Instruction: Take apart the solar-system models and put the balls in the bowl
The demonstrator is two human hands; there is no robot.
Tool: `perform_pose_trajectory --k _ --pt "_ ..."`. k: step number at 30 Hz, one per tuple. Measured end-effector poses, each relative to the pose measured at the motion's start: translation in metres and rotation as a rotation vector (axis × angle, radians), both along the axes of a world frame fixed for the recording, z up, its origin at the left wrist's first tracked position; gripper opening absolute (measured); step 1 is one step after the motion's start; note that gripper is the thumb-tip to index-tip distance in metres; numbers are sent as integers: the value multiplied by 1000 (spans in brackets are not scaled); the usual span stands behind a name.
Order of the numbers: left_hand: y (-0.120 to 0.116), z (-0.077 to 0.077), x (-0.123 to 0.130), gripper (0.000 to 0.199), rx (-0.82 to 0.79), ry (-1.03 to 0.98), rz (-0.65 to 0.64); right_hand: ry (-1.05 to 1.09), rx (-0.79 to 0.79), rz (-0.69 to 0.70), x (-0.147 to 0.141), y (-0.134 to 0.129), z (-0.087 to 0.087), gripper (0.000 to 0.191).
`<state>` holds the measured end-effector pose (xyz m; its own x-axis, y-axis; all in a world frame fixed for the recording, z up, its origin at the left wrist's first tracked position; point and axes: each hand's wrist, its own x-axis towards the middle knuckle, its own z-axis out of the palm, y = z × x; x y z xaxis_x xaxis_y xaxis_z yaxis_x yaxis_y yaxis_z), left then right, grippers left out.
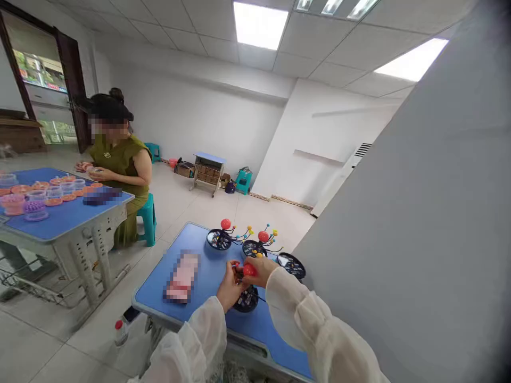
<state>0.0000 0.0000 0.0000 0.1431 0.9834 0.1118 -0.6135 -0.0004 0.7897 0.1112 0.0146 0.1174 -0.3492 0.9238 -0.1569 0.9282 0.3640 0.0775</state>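
Right fingers (261, 267) grip a red ball (249, 270); left fingers (229, 272) curl beside it, hold unclear. Two models (219, 240) beyond it look finished; the base (246, 301) below, unfinished.

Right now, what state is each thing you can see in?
Red ball, held in the right hand
Left hand, curled, contents mostly hidden
Nearest base, partly hidden
Leftmost model, red sphere mounted
Middle model, red sphere mounted
Rightmost base, no red sphere visible
Door, open
Ceiling light, lit
Bottle, capped

no text, label, brand, number or sign can be read.
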Motion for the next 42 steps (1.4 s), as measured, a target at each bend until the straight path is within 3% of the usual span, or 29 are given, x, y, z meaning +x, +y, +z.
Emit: perform_pose_trajectory --k 7,12,18,28,34,42 --pt "3 -4 9 71 8 -35 -6 -10 -26 41 2 1 0 33" --pt "1 -12 10 73 9 17 15 -9 -35 52 2 -1 1 43" --pt "2 -16 8 48 36 171 21 -25 -36 64 0 -2 4 36" --pt "-2 -10 8 22 67 252 41 -117 -66 8 -11 -2 7 26" --pt "-3 -9 8 23 52 280 75 -154 -54 -70 -15 0 13 22" --pt "-3 -12 11 35 34 312 101 -75 -13 -127 -9 -4 2 42"
